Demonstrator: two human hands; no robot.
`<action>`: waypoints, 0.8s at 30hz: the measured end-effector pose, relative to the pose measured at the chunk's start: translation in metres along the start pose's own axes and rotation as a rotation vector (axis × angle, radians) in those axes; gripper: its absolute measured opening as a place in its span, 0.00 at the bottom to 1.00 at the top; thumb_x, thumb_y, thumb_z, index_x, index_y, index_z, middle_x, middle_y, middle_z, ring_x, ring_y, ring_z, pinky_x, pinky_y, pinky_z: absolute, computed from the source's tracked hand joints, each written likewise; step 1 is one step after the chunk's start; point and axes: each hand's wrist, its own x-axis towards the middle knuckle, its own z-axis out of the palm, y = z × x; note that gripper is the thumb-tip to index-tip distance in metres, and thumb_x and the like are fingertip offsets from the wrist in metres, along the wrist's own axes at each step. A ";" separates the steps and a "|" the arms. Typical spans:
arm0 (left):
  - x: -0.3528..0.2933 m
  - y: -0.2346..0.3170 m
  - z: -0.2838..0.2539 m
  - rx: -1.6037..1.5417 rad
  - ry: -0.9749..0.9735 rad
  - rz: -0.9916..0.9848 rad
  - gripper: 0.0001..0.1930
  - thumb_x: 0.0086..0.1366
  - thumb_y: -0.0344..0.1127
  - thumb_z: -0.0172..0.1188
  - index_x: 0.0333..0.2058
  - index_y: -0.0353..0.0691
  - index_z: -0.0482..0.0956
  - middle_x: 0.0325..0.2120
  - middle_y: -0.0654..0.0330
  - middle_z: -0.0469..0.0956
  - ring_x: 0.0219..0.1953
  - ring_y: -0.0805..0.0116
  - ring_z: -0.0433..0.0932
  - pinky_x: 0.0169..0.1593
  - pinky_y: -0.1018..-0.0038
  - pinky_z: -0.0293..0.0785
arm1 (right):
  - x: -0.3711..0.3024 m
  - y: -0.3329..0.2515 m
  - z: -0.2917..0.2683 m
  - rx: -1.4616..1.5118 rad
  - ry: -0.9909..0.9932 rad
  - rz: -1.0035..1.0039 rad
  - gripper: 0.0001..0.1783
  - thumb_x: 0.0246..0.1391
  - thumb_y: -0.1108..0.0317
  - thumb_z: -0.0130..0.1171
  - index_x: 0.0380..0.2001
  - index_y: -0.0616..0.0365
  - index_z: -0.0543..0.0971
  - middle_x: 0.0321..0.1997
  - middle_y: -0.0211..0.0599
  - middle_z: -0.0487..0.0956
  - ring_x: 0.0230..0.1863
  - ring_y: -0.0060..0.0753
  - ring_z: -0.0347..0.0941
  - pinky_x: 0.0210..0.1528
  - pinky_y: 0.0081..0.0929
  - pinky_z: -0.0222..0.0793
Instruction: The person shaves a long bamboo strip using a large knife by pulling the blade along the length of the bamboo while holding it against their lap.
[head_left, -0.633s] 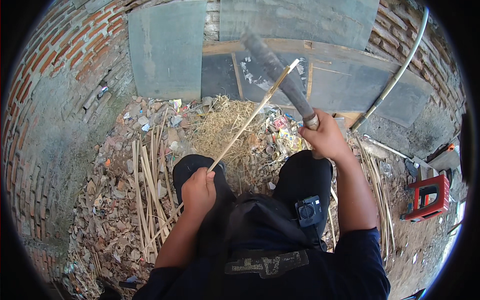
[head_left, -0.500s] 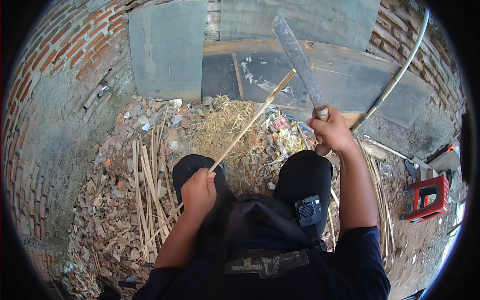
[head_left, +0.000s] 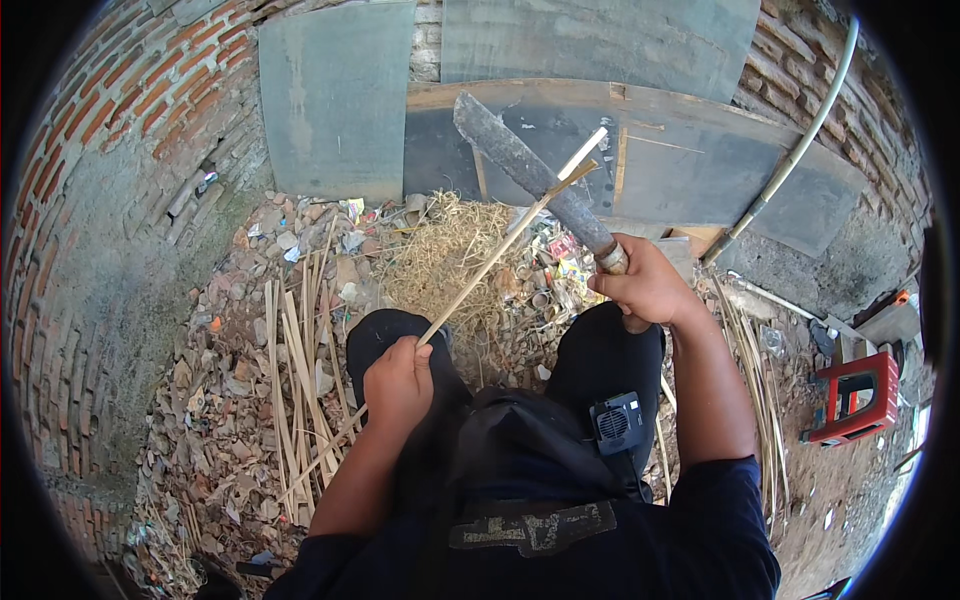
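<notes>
My left hand (head_left: 399, 382) is closed round a thin pale bamboo strip (head_left: 478, 276) above my left knee. The strip slants up and away to the right, and its far end is split into a white piece and a browner sliver. In my right hand (head_left: 648, 283) is the wooden handle of a machete (head_left: 500, 155), held over my right knee. Its broad, dark-stained blade points up and to the left. Blade and strip cross near the split end, the blade apparently within the split. The strip's lower end runs back past my left forearm.
Loose bamboo strips (head_left: 300, 385) lie on the rubble at left, with another bundle (head_left: 757, 385) at right. A heap of shavings (head_left: 447, 255) and litter lies ahead, before leaning boards (head_left: 335, 100). A red plastic stool (head_left: 853, 398) and a long pole (head_left: 790, 160) are at right.
My right hand has come down slightly, and the machete has swung left and down onto the strip's far end. That end now shows split apart. My left hand has stayed in place.
</notes>
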 end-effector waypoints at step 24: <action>-0.145 -0.127 -0.061 -0.007 -0.116 -0.314 0.26 0.73 0.50 0.49 0.21 0.35 0.65 0.13 0.48 0.64 0.17 0.48 0.67 0.24 0.60 0.62 | -0.010 0.019 -0.017 -0.263 0.286 -0.374 0.25 0.58 0.59 0.68 0.52 0.63 0.73 0.31 0.37 0.79 0.34 0.28 0.76 0.38 0.32 0.73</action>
